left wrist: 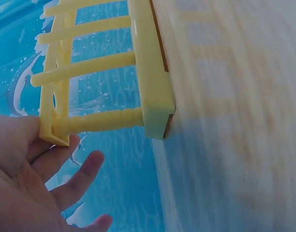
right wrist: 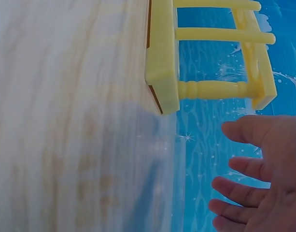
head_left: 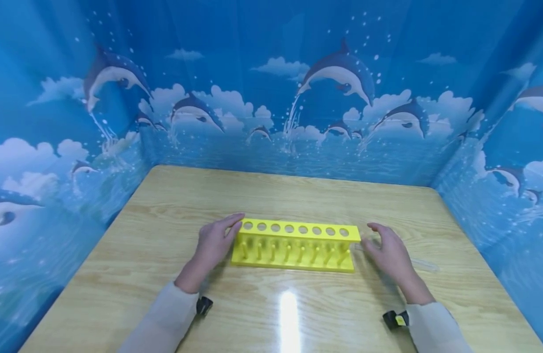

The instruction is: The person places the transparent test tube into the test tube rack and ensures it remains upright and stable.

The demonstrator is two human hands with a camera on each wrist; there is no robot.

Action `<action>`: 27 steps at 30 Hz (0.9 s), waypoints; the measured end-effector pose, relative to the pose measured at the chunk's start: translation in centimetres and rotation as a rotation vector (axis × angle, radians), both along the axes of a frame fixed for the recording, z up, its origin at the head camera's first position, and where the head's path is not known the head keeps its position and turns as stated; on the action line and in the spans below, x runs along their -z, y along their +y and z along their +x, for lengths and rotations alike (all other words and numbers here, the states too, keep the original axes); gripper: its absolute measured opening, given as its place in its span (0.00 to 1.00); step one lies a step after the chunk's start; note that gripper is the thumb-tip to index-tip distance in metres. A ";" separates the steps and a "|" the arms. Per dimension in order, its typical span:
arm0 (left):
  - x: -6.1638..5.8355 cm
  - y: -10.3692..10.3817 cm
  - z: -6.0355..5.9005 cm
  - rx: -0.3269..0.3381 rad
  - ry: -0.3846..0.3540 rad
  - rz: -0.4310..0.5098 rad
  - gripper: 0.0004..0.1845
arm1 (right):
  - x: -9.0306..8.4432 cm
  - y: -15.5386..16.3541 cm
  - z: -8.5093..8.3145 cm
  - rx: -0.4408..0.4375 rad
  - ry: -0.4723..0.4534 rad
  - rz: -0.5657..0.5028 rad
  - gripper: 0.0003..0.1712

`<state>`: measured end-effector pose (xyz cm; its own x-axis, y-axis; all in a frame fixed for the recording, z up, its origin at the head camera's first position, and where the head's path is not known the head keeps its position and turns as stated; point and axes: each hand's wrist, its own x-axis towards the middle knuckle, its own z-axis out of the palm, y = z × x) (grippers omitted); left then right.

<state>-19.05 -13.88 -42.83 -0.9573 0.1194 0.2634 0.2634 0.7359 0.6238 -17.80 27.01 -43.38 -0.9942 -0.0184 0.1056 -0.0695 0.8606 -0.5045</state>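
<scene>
A yellow test tube rack [head_left: 295, 243] is seen sitting upright near the middle of the wooden desk [head_left: 271, 304], all eight holes in its top empty. The left hand [head_left: 213, 242] is laid against the rack's left end, fingers [left wrist: 73, 181] straight, nothing gripped. The right hand [head_left: 388, 250] is held just beside the right end, fingers [right wrist: 244, 166] spread and relaxed, apparently not touching. Something clear, maybe a tube [head_left: 419, 264], can be made out by the right hand. Nothing's been loaded, so it's judged barely started.

pale wooden table [head_left: 298, 196] inside blue walls [head_left: 271, 73] printed with leaping dolphins [head_left: 337, 73] and clouds
</scene>
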 end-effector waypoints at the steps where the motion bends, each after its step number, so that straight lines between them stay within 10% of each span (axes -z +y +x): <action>1: 0.0 0.1 0.0 -0.005 0.005 -0.002 0.17 | 0.1 0.0 0.0 -0.006 0.004 0.005 0.31; 27: 0.3 0.1 -0.1 -0.025 0.002 0.004 0.16 | 0.3 1.2 0.0 -0.065 -0.061 0.122 0.37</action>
